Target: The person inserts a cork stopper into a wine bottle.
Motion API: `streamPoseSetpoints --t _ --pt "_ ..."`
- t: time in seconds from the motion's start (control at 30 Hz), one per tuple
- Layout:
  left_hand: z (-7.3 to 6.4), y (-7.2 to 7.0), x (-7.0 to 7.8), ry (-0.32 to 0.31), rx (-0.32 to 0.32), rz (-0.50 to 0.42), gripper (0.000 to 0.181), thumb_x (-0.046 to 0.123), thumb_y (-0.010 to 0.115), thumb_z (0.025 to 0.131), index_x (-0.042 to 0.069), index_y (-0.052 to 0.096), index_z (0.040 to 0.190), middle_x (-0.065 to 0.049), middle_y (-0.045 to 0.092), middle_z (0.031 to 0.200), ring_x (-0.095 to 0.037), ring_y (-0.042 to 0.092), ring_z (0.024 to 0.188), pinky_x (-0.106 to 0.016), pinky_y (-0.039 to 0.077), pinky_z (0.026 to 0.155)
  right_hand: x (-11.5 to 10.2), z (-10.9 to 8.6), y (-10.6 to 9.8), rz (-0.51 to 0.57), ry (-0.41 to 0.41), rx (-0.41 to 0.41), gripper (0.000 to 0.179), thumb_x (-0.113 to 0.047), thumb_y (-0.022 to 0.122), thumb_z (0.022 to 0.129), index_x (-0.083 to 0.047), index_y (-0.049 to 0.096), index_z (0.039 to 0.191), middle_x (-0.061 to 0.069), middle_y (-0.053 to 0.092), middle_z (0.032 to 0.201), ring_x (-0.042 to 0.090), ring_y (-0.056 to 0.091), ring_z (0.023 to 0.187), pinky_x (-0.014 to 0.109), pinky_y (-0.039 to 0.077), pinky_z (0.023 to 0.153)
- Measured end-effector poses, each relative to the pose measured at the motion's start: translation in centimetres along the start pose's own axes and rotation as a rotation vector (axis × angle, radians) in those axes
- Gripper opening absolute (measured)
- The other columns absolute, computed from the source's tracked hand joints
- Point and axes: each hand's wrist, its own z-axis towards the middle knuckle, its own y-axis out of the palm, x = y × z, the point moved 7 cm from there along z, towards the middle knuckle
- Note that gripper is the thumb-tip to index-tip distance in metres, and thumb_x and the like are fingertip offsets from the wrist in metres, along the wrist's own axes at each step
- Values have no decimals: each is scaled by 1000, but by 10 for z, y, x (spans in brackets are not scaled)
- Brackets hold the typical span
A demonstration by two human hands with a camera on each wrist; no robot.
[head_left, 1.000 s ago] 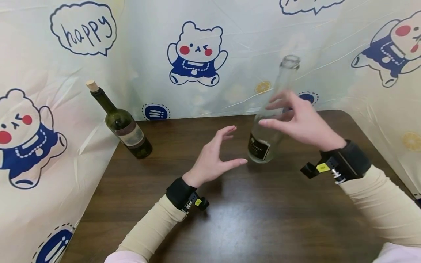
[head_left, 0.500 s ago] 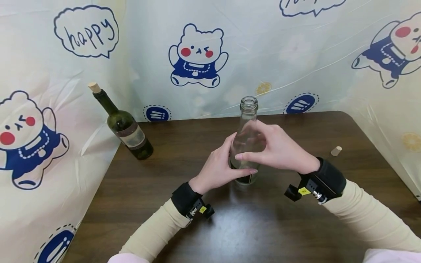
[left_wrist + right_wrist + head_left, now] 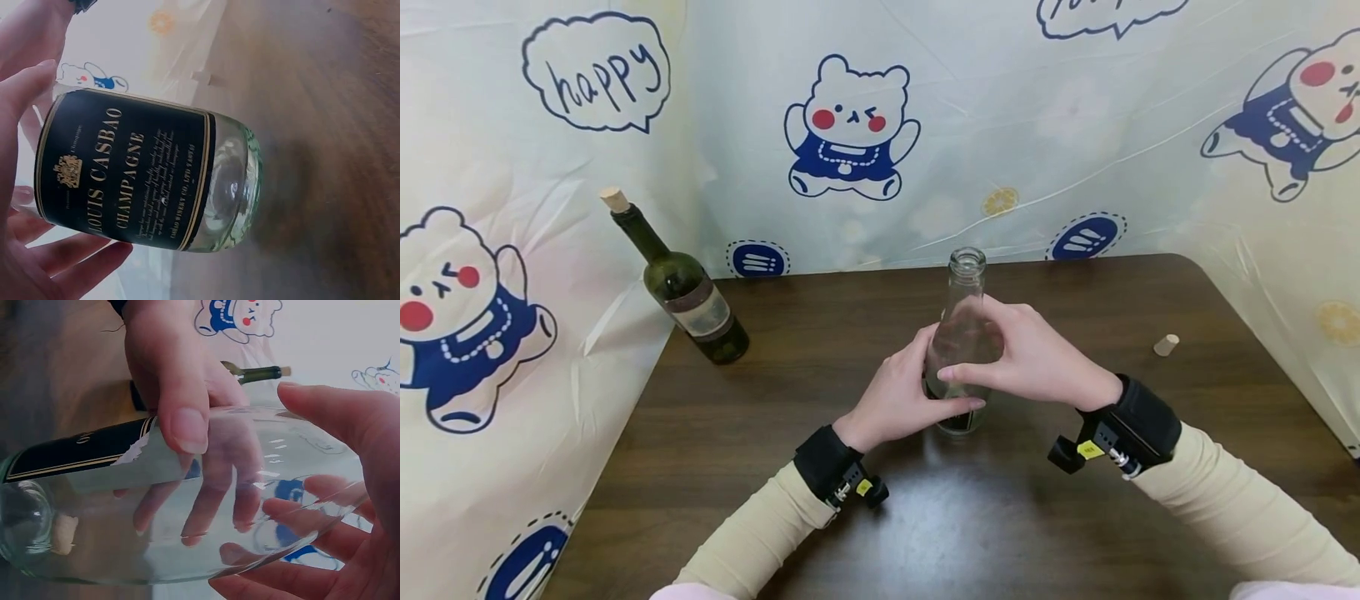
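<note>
Two beige sleeves (image 3: 760,521) nearest, coming in from 8 and 4 o'clock in the head view (hub: the clear bottle (image 3: 957,346); 12 toward the back wall). Black wrist straps (image 3: 826,462) at their ends.

Left hand (image 3: 887,400) at 8 o'clock, low on the bottle: thumb across the near side, fingers bent round the far side, parted, seen through the glass in the right wrist view. Right hand (image 3: 1041,354) at 3 o'clock, higher up: thumb on the near face, fingers round behind, also parted.

Bottle upright between both hands, over the dark brown table (image 3: 1037,533); cannot tell whether its base touches the wood. Black label (image 3: 125,169) reads "LOUIS CASBAO CHAMPAGNE" in the left wrist view. Right wrist view: torn white label edge; tan lump (image 3: 64,534) showing through the glass near the base, inside or behind, cannot tell.

Farther out, loose cork (image 3: 1167,345) lying at 3 o'clock. Green bottle (image 3: 676,279) standing at 9 o'clock, well apart, stopper (image 3: 615,199) in its mouth.

Farthest: pale sheet (image 3: 737,150), printed bears (image 3: 850,133), "happy" bubble (image 3: 597,73) at 10 o'clock.
</note>
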Motion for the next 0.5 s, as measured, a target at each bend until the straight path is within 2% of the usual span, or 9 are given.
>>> streamPoseSetpoints --t 0.13,0.33,0.5 --pt "-4 6 -4 -6 -10 25 93 64 75 78 25 38 154 11 62 135 -4 62 114 -37 56 90 8 -6 7 9 25 -8 66 -56 78 80 -18 61 131 -8 74 113 7 67 97 39 57 79" --pt "-4 6 -7 -9 1 44 93 67 74 77 28 38 154 13 61 137 -3 62 116 -35 55 91 12 -8 7 14 42 -22 73 -58 79 78 -18 57 134 -7 72 115 8 67 100 39 58 80" --pt "-3 7 -8 -28 -13 65 93 69 72 77 24 38 152 11 61 132 -4 65 108 -35 56 87 25 -13 5 73 91 -89 77 -55 82 76 -16 53 136 -1 67 127 17 65 114 43 59 91"
